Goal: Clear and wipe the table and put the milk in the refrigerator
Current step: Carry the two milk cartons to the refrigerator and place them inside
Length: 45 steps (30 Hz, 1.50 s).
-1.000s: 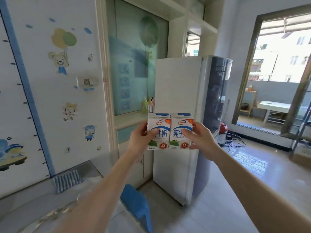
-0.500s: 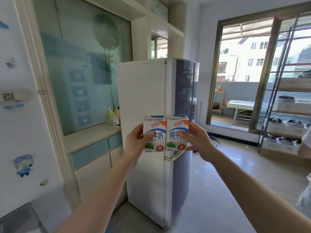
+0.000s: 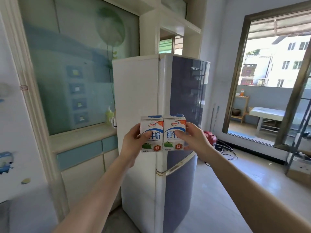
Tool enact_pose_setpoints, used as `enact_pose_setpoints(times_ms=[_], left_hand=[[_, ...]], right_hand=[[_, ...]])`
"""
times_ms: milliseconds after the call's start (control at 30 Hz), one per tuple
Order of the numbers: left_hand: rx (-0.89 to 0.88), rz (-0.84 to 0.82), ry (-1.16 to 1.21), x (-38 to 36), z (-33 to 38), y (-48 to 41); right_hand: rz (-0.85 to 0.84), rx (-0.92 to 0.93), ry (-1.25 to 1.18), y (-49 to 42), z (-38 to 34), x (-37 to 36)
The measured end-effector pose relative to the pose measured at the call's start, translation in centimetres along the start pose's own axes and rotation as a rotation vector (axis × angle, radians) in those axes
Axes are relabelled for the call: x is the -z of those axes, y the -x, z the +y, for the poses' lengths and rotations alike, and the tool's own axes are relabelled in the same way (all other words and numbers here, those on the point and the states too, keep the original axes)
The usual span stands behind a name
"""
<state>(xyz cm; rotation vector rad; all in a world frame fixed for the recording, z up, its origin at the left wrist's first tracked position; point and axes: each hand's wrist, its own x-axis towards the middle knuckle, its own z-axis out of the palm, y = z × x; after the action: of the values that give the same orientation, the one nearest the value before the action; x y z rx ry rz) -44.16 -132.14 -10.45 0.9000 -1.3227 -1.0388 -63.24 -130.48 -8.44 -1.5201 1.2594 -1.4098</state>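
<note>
Two white-and-blue milk cartons are held side by side at chest height in front of the refrigerator (image 3: 139,91). My left hand (image 3: 133,145) grips the left milk carton (image 3: 154,130), thumb across its front. My right hand (image 3: 195,140) grips the right milk carton (image 3: 171,126), thumb over its label. The refrigerator is white on its side with dark blue-grey doors, both closed, and a curved pale handle (image 3: 175,169) sits between the upper and lower door. The table is out of view.
A built-in cabinet (image 3: 79,153) with blue drawers and a ledge stands left of the refrigerator; bottles (image 3: 110,116) sit on the ledge. Cables (image 3: 225,150) and a red object (image 3: 209,135) lie on the floor to the right. A metal shelf rack (image 3: 301,132) stands by the balcony opening.
I have stepped nearer to the refrigerator and it now fills the middle of view. Both hands keep the same hold on the two cartons. The table and blue stool have dropped out of view.
</note>
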Motion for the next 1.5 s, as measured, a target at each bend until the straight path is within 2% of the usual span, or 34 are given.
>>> enact_pose_setpoints(times_ms=[300,600,833,1000,1200,1333,1500], left_hand=[[-0.016,0.14,-0.04,-0.3,-2.0,-4.5],[-0.032,0.142,-0.037,1.8,-4.3,-9.0],[-0.037,0.121,0.112,1.6,-5.9,-11.3],[-0.07,0.176,0.144,1.5,-6.1,-12.3],[-0.057,0.232,0.167,0.3,-6.5,-13.2],[-0.06,0.214,0.087,-1.0,-7.0,-13.4],[-0.076,0.238,0.007,-2.8,-8.1,-14.0]], right_hand=[[-0.129,-0.001,-0.067,-7.2,3.1,-0.2],[-0.219,0.029,-0.155,-12.8,5.7,-2.7],[-0.223,-0.007,-0.34,-15.8,7.6,-3.9],[-0.262,0.006,-0.482,-17.6,8.1,-4.7],[-0.219,0.001,-0.54,-20.8,8.1,-5.8],[-0.217,0.01,-0.555,-20.7,7.9,-7.0],[-0.299,-0.032,-0.592,-21.1,8.3,-7.6]])
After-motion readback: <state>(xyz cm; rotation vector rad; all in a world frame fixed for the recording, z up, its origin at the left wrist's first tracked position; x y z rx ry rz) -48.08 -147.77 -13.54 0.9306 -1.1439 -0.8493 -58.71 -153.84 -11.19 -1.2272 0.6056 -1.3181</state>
